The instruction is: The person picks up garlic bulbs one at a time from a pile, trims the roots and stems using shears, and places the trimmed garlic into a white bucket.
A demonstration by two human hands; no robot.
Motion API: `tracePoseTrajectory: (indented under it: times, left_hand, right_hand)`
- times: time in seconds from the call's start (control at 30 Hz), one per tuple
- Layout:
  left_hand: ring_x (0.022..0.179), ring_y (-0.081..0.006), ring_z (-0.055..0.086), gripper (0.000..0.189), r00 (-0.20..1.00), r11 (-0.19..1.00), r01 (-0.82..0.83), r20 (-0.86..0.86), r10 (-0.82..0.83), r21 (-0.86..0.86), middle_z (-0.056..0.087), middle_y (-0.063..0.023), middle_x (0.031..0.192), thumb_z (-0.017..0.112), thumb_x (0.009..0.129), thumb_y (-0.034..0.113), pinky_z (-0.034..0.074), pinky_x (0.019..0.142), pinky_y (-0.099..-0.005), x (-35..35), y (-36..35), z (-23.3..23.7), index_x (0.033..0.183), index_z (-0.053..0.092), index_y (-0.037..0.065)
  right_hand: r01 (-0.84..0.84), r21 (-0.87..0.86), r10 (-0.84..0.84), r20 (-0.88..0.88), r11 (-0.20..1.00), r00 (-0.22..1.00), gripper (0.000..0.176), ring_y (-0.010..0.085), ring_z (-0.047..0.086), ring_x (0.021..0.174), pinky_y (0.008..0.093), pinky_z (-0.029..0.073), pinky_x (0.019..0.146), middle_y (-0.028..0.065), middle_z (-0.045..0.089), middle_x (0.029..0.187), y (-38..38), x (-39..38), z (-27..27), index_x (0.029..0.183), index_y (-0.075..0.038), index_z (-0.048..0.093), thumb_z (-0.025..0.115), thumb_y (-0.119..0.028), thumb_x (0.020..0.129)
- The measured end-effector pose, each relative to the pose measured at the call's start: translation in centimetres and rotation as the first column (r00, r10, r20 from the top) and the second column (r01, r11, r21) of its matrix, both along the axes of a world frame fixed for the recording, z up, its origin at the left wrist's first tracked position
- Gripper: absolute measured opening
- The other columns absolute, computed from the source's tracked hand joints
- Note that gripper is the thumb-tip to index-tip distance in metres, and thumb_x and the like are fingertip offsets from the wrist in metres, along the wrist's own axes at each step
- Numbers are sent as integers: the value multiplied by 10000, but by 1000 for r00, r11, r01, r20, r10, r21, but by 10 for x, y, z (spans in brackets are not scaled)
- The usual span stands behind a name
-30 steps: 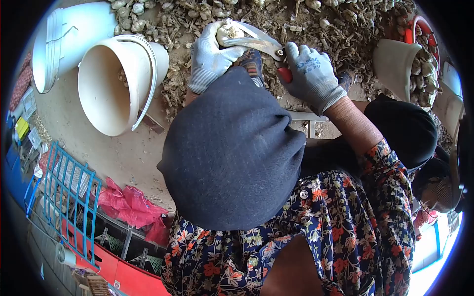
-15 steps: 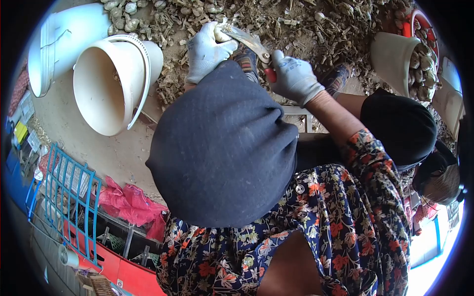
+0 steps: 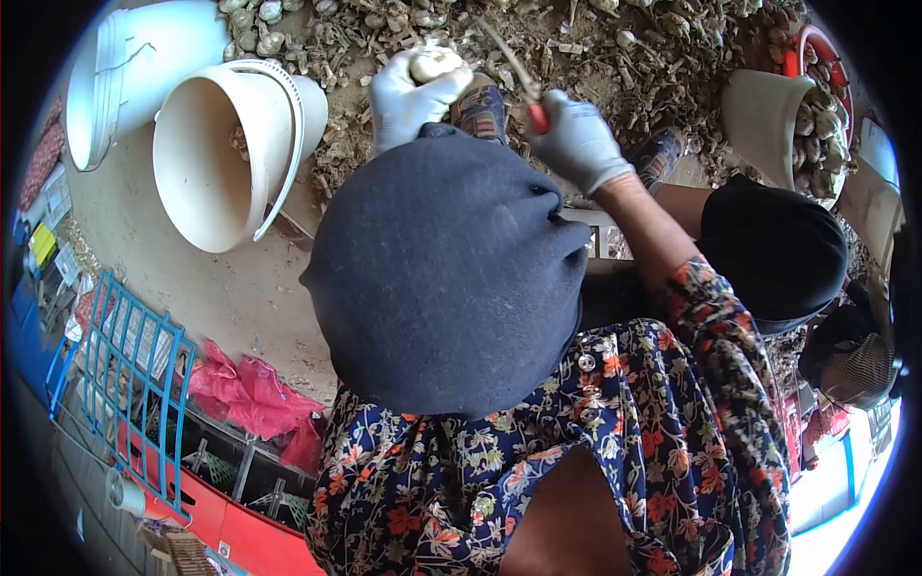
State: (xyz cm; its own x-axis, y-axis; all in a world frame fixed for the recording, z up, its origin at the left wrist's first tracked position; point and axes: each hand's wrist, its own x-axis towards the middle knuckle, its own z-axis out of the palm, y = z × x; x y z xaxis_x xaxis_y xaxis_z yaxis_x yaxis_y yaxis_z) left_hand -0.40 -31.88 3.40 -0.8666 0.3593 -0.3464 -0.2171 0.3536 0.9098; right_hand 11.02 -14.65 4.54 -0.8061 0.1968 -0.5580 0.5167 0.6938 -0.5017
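My left hand (image 3: 415,104), in a white-grey work glove, is closed around a garlic bulb (image 3: 435,63) near the top middle. The bulb's pale rounded side shows above the fingers. To its right, my right hand (image 3: 579,144), gloved alike, grips a red-handled knife (image 3: 519,74). The blade looks thin and points up and left, apart from the bulb. Loose garlic bulbs and dry trimmings (image 3: 567,58) cover the ground around both hands. A dark cloth over my knee hides part of my left wrist.
White buckets (image 3: 206,168) lie tipped at the left. At the right, garlic fills another tipped bucket (image 3: 759,120) beside a red tub (image 3: 826,53). A blue metal rack (image 3: 134,370) and pink netting (image 3: 254,389) are lower left. Another person's dark-clothed knee (image 3: 773,250) is close on the right.
The knife has come away from the garlic bulb, and its blade has swung upward. My left hand has turned, so more of the bulb shows. The view has shifted slightly.
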Motion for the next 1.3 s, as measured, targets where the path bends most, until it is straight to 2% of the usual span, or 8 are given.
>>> tracePoseTrajectory:
  times: [0.07,0.43,0.7,1.03,1.13,1.2,1.27,1.3]
  left_hand:
    - [900,-149,639,475,968,931,-219,182,171,292,656,-100,1010,802,688,57,524,825,-284,10,5,-5,1104,592,-38]
    - [926,-177,606,582,851,962,115,-475,-225,-250,569,-98,1063,846,642,122,513,817,-293,-5,-5,-9,1149,582,13]
    - [977,-203,602,292,904,435,-389,428,9,812,545,-56,987,515,834,-97,530,901,-350,2,-4,-21,1091,491,39]
    - [842,-135,592,328,956,817,-277,233,180,506,585,-56,941,664,713,-114,528,743,-268,5,-10,16,982,545,29]
    - [837,-143,587,402,617,886,-432,-661,426,167,581,-87,980,706,722,-63,532,721,-275,-26,-72,43,1068,508,-10]
    - [860,-208,593,459,546,820,-566,-707,450,84,567,-132,1027,696,743,6,531,712,-328,-48,-110,61,1154,490,5]
    - [881,-291,584,473,450,61,-850,-781,-434,-524,547,-180,1075,675,762,96,522,711,-399,-63,-117,69,1196,495,47]
    - [916,-345,559,499,443,298,-750,-783,-437,-591,522,-204,1121,660,764,156,505,699,-451,-68,-106,65,1228,490,89]
  right_hand:
    - [-14,79,16,-27,997,999,322,403,644,789,486,508,737,235,647,801,18,6,3,943,-10,539,496,-324,892]
    - [-266,350,343,-178,898,922,280,341,630,774,441,490,685,178,612,803,7,-1,27,993,-38,478,574,-257,847]
    - [138,-448,-105,98,883,990,347,318,646,817,398,480,731,211,634,826,24,17,36,942,8,548,650,-295,805]
    - [72,-479,4,155,875,988,358,326,654,841,391,483,752,210,656,848,0,-10,27,923,1,619,637,-338,811]
    - [289,-492,-188,245,821,951,312,226,600,609,348,489,614,116,612,679,10,16,5,841,15,587,633,-291,796]
    - [460,-512,-291,378,725,879,304,185,578,568,334,483,570,87,593,653,20,28,-9,832,12,576,635,-283,793]
    - [546,-474,-283,518,691,807,293,134,562,554,312,469,521,54,580,653,27,32,-18,832,4,565,637,-276,787]
    - [548,-477,-285,517,687,807,293,134,562,554,312,469,521,54,580,653,25,30,-19,832,4,565,637,-276,787]
